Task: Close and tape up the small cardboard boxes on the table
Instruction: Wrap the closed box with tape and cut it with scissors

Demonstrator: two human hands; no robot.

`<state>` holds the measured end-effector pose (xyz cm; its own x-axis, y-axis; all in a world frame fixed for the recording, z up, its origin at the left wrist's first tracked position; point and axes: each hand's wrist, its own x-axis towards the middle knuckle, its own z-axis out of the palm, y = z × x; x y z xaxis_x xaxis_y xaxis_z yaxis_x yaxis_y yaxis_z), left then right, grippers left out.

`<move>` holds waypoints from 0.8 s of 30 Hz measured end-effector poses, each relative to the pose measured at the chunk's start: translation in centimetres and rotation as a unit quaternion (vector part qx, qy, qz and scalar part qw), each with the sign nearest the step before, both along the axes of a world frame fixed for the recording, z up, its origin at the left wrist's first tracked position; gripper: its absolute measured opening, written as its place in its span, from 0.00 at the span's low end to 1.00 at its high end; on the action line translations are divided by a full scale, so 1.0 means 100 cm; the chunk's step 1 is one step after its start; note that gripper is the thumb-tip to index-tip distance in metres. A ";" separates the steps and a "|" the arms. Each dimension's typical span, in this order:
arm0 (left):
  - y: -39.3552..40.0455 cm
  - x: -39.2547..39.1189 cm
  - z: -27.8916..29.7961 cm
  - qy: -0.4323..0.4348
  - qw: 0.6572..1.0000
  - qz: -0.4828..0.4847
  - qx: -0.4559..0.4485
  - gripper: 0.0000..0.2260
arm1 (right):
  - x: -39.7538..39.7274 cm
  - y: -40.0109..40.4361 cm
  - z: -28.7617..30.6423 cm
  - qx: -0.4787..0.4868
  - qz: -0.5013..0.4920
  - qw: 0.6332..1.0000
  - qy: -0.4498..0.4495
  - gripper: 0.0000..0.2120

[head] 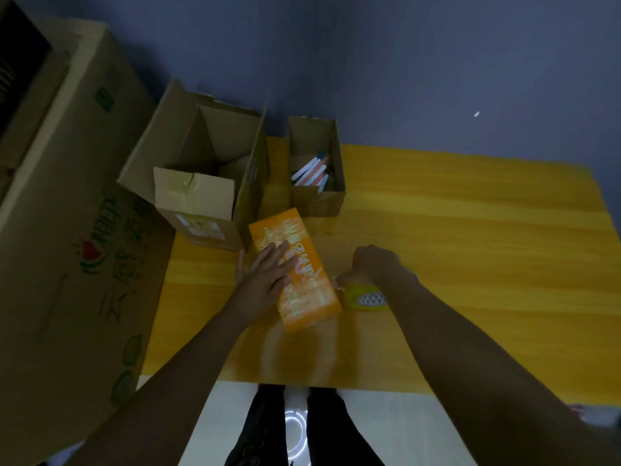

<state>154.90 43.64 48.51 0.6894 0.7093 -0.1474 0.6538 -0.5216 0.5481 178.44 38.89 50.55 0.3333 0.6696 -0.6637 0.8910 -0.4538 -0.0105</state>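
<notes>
Orange box (299, 274), a flat rectangular carton with glossy faces and pale printed lettering, lies closed on the yellow wood-grain table (470, 237), near its front-left part and angled slightly. Your left hand (265, 280) presses flat on its top face, fingers straight and spread, gripping nothing. Your right hand (366, 267) is curled just beside the box's right edge, fingers pinching at the tape roll (364, 295), a round, translucent yellowish ring whose inner core shows a patterned print; it sits touching or almost touching the box's lower right corner. Behind, a small open brown corrugated box (317, 196) stands upright holding slim white-barrelled pens (311, 171). To its left, a bigger open cardboard box (198, 183) has its flaps raised, with shiny old tape on the front flap. A very large printed carton (67, 250) fills the left side.
</notes>
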 end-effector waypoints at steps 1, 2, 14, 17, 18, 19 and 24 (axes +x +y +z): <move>-0.003 0.003 0.003 0.023 0.999 0.029 0.028 0.20 | 0.001 0.001 0.000 0.005 0.017 1.000 -0.007 0.37; -0.007 0.007 0.008 0.051 0.995 0.079 0.040 0.22 | 0.001 0.001 0.001 0.013 0.035 0.999 -0.017 0.36; -0.005 0.086 0.039 0.176 0.874 0.379 -0.247 0.56 | -0.048 -0.021 0.009 0.111 0.095 0.988 -0.058 0.32; 0.000 0.073 0.034 0.168 0.889 0.367 -0.215 0.55 | -0.050 -0.032 0.014 0.126 0.057 0.990 -0.029 0.34; 0.002 0.067 0.030 0.142 0.898 0.353 -0.219 0.54 | -0.048 -0.036 0.017 0.126 0.039 0.991 -0.013 0.36; 0.004 0.059 0.025 0.100 0.906 0.338 -0.234 0.51 | -0.044 -0.039 0.024 0.127 0.022 0.992 0.013 0.37; 0.016 0.019 0.001 -0.075 0.877 0.329 -0.342 0.44 | -0.012 -0.053 0.065 0.165 -0.088 0.950 0.252 0.31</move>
<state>156.85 45.24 48.63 0.2128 0.7416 -0.6362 0.5832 0.4260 0.6917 177.23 33.60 57.10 0.1546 0.8327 -0.5317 0.6463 -0.4923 -0.5830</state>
